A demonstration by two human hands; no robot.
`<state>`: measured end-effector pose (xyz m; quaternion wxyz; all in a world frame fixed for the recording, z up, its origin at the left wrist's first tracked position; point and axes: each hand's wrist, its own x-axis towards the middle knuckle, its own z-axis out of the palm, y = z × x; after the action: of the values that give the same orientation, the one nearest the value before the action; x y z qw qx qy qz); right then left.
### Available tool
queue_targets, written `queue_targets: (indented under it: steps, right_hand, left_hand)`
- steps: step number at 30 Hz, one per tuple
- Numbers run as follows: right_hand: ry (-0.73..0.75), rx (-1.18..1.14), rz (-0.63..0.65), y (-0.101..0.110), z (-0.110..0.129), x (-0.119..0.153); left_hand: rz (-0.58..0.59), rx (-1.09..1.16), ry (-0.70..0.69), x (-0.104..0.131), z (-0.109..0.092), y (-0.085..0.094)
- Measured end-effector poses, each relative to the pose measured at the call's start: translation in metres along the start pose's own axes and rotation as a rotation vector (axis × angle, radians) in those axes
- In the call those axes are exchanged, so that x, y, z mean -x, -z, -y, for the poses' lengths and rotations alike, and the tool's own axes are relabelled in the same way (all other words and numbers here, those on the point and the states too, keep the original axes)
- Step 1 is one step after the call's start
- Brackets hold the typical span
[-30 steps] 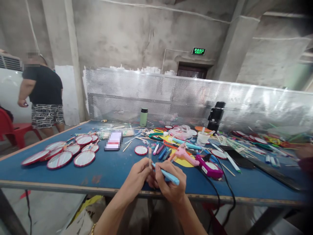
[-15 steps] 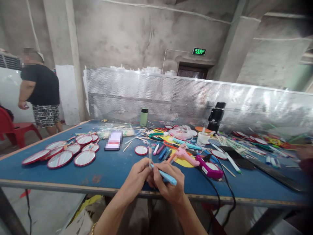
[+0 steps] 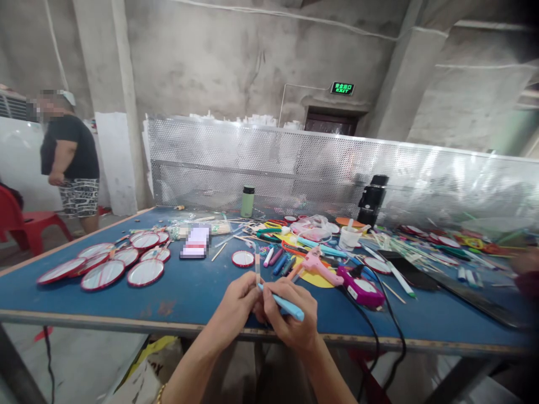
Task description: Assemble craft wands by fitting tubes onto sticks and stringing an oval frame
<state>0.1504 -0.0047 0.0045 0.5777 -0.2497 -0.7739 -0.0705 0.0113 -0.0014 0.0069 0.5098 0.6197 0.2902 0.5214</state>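
Note:
Close to the table's front edge, my left hand (image 3: 240, 300) is closed on a thin flat stick (image 3: 258, 265), which points upward with coloured bands along it. My right hand (image 3: 295, 314) grips a light blue marker (image 3: 286, 306), its tip against or very near the stick. Both hands almost touch, and the lower end of the stick is hidden behind the fingers. Just beyond them lies a small round red-rimmed disc (image 3: 243, 258). Several markers (image 3: 277, 257) and a pink glue gun (image 3: 320, 266) lie to the right of it.
Red-rimmed round discs (image 3: 103, 273) pile up at left, near a phone (image 3: 196, 241). A green bottle (image 3: 248, 202), a white cup (image 3: 348, 238) and a black flask (image 3: 373, 201) stand farther back. Black cables (image 3: 389, 325) hang over the front edge. A person (image 3: 71, 151) stands at far left.
My hands keep nearly the same pose, the marker still at the stick. At far left, the standing person has shifted and changed arm position.

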Motion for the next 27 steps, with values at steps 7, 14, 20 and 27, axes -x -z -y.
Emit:
queue_targets:
  steps: [7,14,20,27]
  right_hand:
    - [0.000,0.013,-0.053,0.0000,0.0002,-0.0007]
    - [-0.026,0.011,-0.082,-0.0009,-0.0010,-0.0003]
    - [-0.030,0.005,-0.053,-0.0013,-0.0012,-0.0011]
    - [-0.017,-0.011,-0.023,-0.0015,-0.0022,-0.0003]
  left_hand:
    - [-0.001,0.009,0.009,-0.0003,-0.0034,-0.0009]
    - [0.020,0.010,0.007,-0.0005,-0.0026,-0.0014]
    - [0.010,0.018,0.004,0.0002,-0.0047,-0.0017]
    - [-0.009,0.045,0.008,0.0001,-0.0054,-0.0021]
